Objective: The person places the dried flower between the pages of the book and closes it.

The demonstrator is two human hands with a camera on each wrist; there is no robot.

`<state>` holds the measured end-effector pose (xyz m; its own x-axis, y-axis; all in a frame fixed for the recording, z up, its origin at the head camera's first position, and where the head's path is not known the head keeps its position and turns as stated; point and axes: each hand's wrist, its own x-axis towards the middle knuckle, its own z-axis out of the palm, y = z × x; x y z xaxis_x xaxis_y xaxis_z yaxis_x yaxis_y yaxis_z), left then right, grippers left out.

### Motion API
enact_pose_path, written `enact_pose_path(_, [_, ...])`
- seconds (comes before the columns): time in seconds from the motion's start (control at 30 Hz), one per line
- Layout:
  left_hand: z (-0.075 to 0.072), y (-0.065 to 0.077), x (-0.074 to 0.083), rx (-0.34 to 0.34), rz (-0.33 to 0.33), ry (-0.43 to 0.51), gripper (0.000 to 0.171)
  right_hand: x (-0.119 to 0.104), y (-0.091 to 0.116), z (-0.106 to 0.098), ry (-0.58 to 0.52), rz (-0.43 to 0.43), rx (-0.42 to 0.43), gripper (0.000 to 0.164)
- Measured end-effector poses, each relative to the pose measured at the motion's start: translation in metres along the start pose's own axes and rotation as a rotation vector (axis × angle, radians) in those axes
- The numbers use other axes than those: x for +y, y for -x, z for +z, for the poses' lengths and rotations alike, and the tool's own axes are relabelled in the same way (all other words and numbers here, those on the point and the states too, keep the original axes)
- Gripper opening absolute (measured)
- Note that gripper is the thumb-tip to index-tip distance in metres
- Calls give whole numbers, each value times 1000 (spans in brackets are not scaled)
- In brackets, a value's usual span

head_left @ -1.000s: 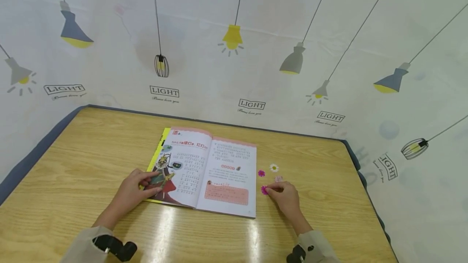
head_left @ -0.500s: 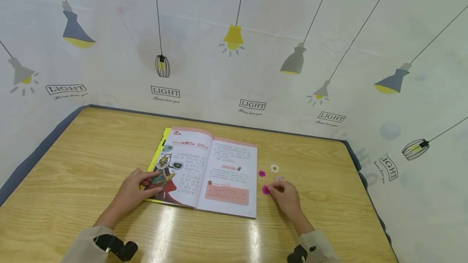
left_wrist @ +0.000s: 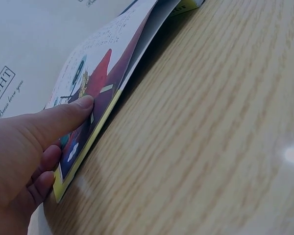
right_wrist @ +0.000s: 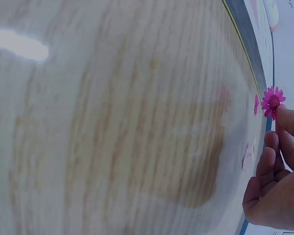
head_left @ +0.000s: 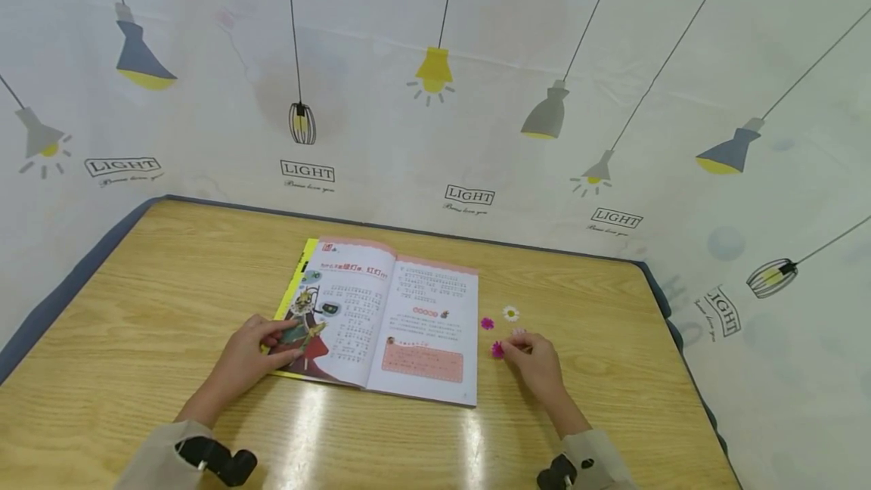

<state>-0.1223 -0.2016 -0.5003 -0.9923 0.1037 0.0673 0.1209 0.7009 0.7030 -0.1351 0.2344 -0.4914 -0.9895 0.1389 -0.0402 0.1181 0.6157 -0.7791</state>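
Observation:
An open picture book (head_left: 423, 314) lies on the table, its yellow cover edge showing at the left. The left hand (head_left: 240, 356) rests on the left page, with thumb and index finger stretched over the illustration. Its other fingers touch the book's outer edge in the left wrist view. Right of the book, the right hand (head_left: 540, 370) pinches a magenta flower (right_wrist: 272, 102) between thumb and index finger. Beyond that hand lie a smaller magenta flower (head_left: 487, 323), a white daisy (head_left: 510, 313) and a pale pink flower (head_left: 519, 331), partly hidden by the fingers.
The wooden table (head_left: 612, 354) spreads around the book and flowers. Behind its far edge stands a pale wall covering (head_left: 381, 82) printed with hanging lamps. Black camera mounts sit at both wrists, including the left mount (head_left: 216, 461).
The right hand has shifted slightly up and right in the head view, carrying the magenta flower with it. The left hand and the book stay in place.

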Motion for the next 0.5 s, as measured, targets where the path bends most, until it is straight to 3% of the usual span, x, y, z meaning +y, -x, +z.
enact_pose_path(0.5, [3, 0, -1, 7, -14, 1, 51, -21, -1, 0, -24, 2, -11, 16])
